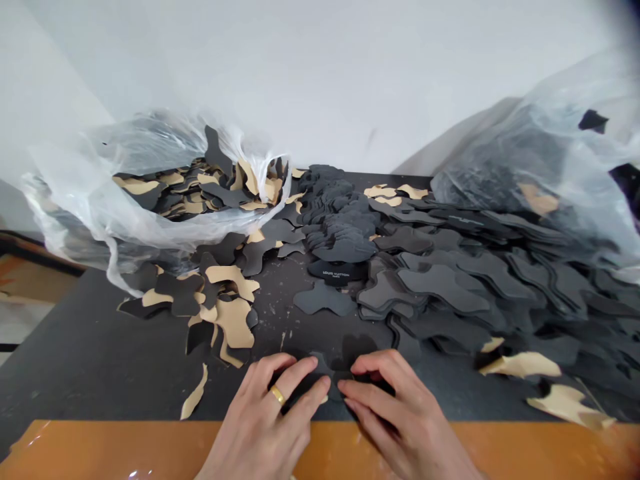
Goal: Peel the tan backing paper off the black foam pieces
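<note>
A white wall (300,80) rose behind a dark, paint-flecked worktop (100,347), and a glossy orange surface (125,450) ran along its near edge. Two clear plastic bags sat on the worktop, one at the left (65,200) and one at the right (550,147), both filled with cut pieces. Between and in front of them lay a wide spread of black leather-like shapes (440,280), wavy-edged and lobed, many overlapping in long fanned rows. A taller stack (340,220) stood near the middle. Loose pieces with tan undersides (233,320) lay flipped over left of centre, and a few more (520,365) lay at the right.

One black oval tag (337,271), just in front of the stack, carried the printed words "LOUIS VUITTON", with a smaller line beneath that was too small to read surely.

At the near edge of the worktop, a black cut-out piece (325,377) lay partly hidden between the left hand (265,407) and the right hand (400,400), which nearly met over it. The curved fingers (305,375) of both hands rested on or around the piece, though it could not be told whether they gripped it. A gold ring (278,396) circled one finger of the left hand.
</note>
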{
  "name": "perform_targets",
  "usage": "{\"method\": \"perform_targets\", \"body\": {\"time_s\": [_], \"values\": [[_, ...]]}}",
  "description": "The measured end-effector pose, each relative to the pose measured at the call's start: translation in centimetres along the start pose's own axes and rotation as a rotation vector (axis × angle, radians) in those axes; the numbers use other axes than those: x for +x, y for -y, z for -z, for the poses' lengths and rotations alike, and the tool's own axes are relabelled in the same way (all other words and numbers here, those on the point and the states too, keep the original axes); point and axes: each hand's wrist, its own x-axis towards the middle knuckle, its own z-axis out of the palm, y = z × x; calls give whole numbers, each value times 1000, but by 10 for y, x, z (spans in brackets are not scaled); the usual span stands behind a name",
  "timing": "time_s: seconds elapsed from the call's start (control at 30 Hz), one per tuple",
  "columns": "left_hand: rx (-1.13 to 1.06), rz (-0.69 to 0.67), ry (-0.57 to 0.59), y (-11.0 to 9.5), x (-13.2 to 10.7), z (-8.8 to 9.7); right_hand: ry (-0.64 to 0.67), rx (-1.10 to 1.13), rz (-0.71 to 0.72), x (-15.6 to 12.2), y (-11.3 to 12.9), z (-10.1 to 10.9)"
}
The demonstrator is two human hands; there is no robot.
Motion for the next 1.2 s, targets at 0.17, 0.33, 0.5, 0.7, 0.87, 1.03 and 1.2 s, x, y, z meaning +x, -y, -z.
{"method": "perform_targets", "body": {"time_s": [0.17,0.33,0.5,0.7,0.87,1.03,1.2], "values": [[4,6,49,-2,7,9,-15,-11,17,-2,-1,-2],[-60,21,83,-6,13,22,-26,-34,16,-2,0,-5],[-192,31,115,2,20,28,-69,-10,-6,-1,5,-3],[-261,144,187,17,32,32,-88,-171,156,12,15,-2],[-328,192,228,21,35,37,-113,-306,218,34,18,-15],[-296,179,235,20,26,35,-121,-183,180,41,20,-22],[-252,112,189,19,19,32,-110,-3,169,31,39,-9]]}}
